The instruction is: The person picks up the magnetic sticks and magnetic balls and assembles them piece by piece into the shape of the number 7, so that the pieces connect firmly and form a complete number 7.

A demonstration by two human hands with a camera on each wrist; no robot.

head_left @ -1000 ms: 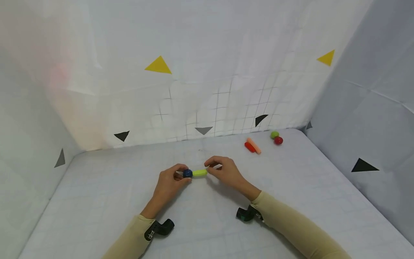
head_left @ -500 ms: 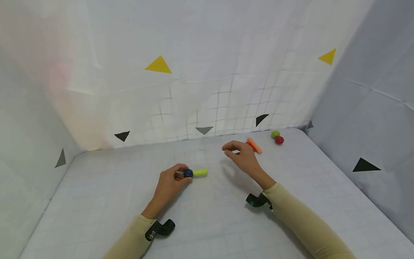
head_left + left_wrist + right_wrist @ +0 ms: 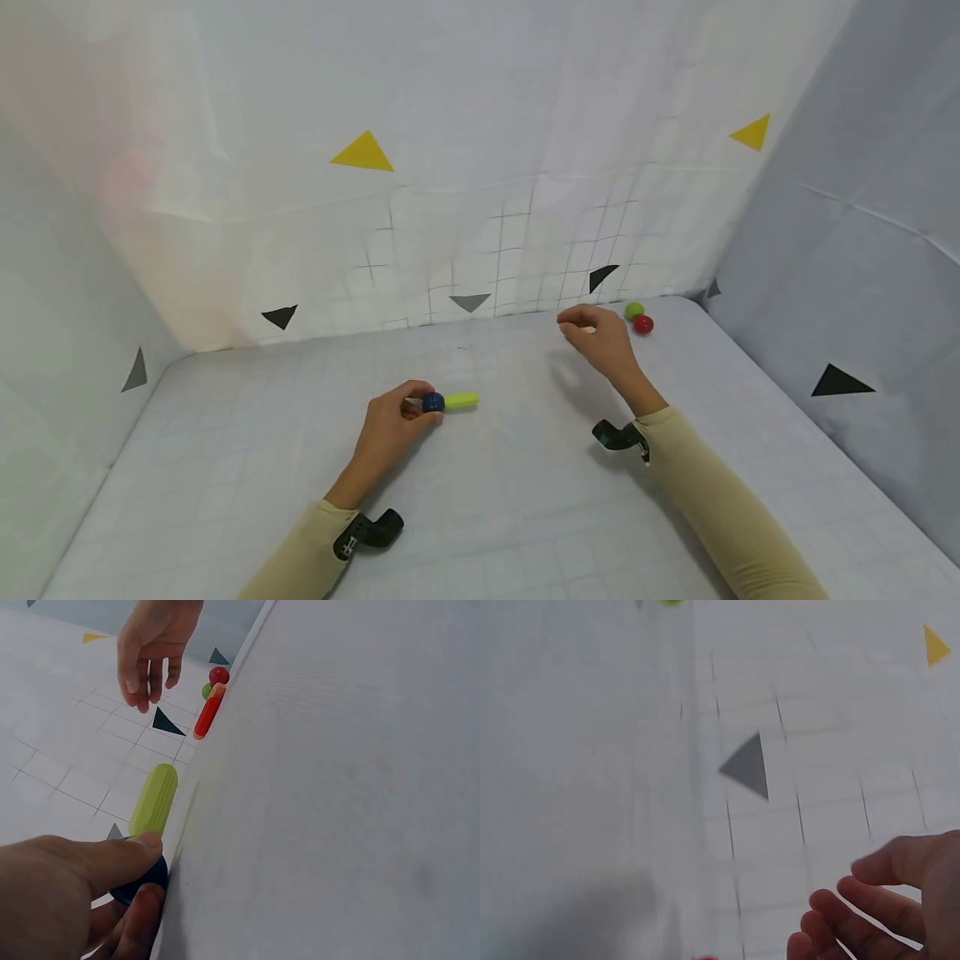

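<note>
In the head view my left hand (image 3: 390,429) pinches a dark blue ball (image 3: 433,402) between thumb and fingers, low over the table. A lime-yellow stick (image 3: 461,401) lies against the ball's right side. The left wrist view shows that stick (image 3: 156,796) ridged and round-ended, beyond my thumb. My right hand (image 3: 606,346) is raised above the table at the back right, fingers loosely bent and holding nothing. It hides a red stick (image 3: 206,718) and a peach stick (image 3: 219,691) from the head view; both show in the left wrist view.
A green ball (image 3: 633,311) and a red ball (image 3: 642,325) lie together at the table's back right corner, just right of my right hand. White cloth walls (image 3: 480,150) with yellow, black and grey triangles stand behind and at both sides.
My right hand has left the lime-yellow stick's end and moved right and back, over the red and peach sticks. The left hand stays on the blue ball.
</note>
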